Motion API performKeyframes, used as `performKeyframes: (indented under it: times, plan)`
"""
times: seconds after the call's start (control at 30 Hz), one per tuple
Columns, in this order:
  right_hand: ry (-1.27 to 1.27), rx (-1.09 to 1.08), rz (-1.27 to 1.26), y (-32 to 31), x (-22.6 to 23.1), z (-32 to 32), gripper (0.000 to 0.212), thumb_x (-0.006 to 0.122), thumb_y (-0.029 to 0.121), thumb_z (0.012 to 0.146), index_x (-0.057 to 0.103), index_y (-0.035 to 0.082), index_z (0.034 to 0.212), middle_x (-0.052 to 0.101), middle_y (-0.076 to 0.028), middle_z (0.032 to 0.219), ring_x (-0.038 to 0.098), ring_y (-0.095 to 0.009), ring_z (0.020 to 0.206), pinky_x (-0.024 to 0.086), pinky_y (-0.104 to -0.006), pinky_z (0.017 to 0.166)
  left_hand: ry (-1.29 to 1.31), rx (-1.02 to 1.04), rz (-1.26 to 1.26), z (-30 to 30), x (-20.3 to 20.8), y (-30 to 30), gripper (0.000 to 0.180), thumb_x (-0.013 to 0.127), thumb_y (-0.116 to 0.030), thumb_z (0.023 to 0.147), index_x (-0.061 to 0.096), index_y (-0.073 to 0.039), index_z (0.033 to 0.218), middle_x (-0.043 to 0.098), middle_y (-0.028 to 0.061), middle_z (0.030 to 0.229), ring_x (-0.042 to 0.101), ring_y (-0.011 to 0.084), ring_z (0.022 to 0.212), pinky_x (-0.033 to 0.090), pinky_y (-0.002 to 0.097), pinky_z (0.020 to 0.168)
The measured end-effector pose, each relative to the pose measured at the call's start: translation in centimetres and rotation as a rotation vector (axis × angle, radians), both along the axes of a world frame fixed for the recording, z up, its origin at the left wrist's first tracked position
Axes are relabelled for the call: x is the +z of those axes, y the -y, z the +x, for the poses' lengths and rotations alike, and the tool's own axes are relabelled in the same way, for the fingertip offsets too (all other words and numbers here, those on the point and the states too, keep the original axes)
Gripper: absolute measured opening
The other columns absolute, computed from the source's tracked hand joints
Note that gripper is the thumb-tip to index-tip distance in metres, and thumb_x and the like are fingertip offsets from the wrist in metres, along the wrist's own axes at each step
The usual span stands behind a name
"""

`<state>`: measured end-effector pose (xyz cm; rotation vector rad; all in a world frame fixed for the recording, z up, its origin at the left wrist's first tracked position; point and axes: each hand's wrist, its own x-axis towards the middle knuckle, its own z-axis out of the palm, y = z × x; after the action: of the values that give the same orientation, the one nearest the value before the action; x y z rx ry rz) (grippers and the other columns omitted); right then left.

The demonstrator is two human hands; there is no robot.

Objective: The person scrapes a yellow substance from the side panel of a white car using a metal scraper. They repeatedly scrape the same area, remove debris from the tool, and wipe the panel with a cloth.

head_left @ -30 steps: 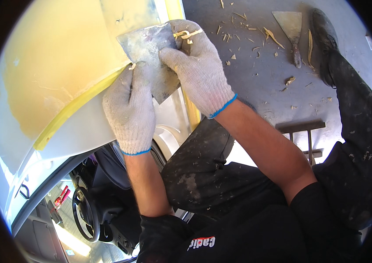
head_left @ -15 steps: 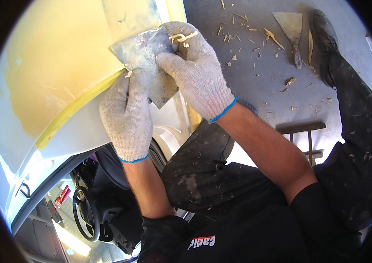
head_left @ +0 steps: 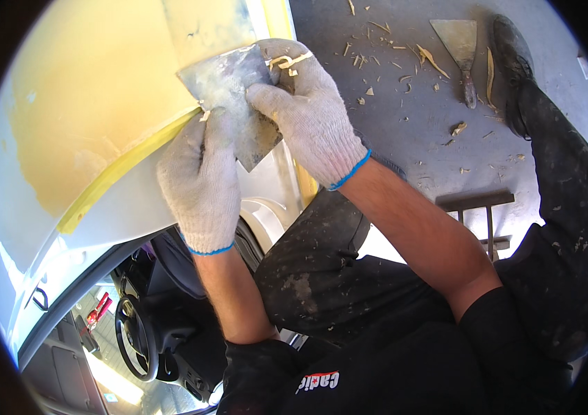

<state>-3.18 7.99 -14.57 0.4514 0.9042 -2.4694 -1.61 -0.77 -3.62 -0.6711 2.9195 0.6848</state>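
Between my hands is a flat grey metal putty spreader (head_left: 242, 93), smeared with pale filler and tilted against the yellow-coated car panel (head_left: 100, 90). My right hand (head_left: 318, 117), in a white knit glove with a blue cuff, grips its right edge with the thumb on the face. My left hand (head_left: 202, 183), gloved alike, closes on its lower left edge. A curled yellow shaving (head_left: 287, 62) clings to the right glove, and small crumbs stick by the left fingertips. Below the spreader's left side, a yellow tape strip (head_left: 124, 162) follows the panel's curve.
On the grey floor to the right lie a wide-bladed scraper (head_left: 458, 52) and scattered yellow shavings (head_left: 432, 61). A small metal stand (head_left: 477, 202) stands near my legs. At lower left, a car opening shows a steering wheel (head_left: 134, 339).
The spreader's upper edge and my right fingertips have shifted very slightly down. Both hands keep the same hold.
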Motion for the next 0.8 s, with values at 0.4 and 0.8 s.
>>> performKeyframes:
  times: [0.4,0.8]
  plan:
    - [-0.004,-0.085,-0.021,0.2,0.7,0.3,0.047,0.062,-0.002,0.092,0.051,0.002,0.137,0.063,-0.007,0.113,0.062,-0.012,0.100,0.053,-0.0279,0.088,0.064,0.025,-0.005,-0.1,0.5,0.2,0.028,0.065,-0.021,0.098,0.070,0.006,0.102,0.066,0.0062,0.076,0.053,0.0092,0.073,0.048,0.0293,0.070]
    - [0.001,-0.068,-0.139,0.9,-0.1,0.8,0.045,0.061,0.002,0.090,0.050,0.002,0.135,0.061,-0.009,0.106,0.060,-0.012,0.092,0.053,-0.0276,0.078,0.052,-0.021,-0.028,-0.1,1.0,0.0,0.028,0.066,-0.021,0.097,0.072,0.006,0.105,0.064,0.0018,0.076,0.052,0.0076,0.073,0.047,0.0274,0.068]
